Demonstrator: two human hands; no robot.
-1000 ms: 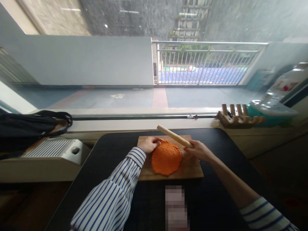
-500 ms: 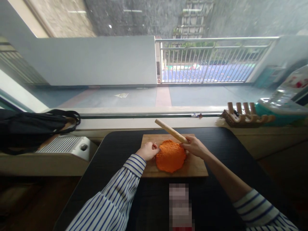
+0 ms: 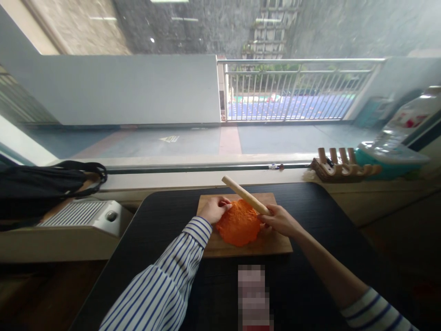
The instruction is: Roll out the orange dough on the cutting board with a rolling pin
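Note:
A flat, roughly round sheet of orange dough (image 3: 239, 226) lies on a wooden board (image 3: 275, 247). At the dough's upper left edge is my left hand (image 3: 214, 210), its thumb and fingers pinched on the rim. My right hand (image 3: 283, 222) is wrapped round the near end of a pale wooden rolling pin (image 3: 243, 194). The pin slants up and to the left above the dough's far edge. Some right fingertips are near the dough's right edge; whether they touch it I cannot tell.
The board rests on a black table (image 3: 165, 234). A pixelated patch covers something at the near edge. On the windowsill (image 3: 165, 180) are a black bag (image 3: 41, 186), a brown rack with prongs (image 3: 339, 170), a teal box (image 3: 389, 158) and a clear bottle (image 3: 406, 119).
My left hand has moved up along the dough's edge, from its left side to the upper left. The rolling pin and right hand have dropped slightly nearer the dough. The view has shifted a little.

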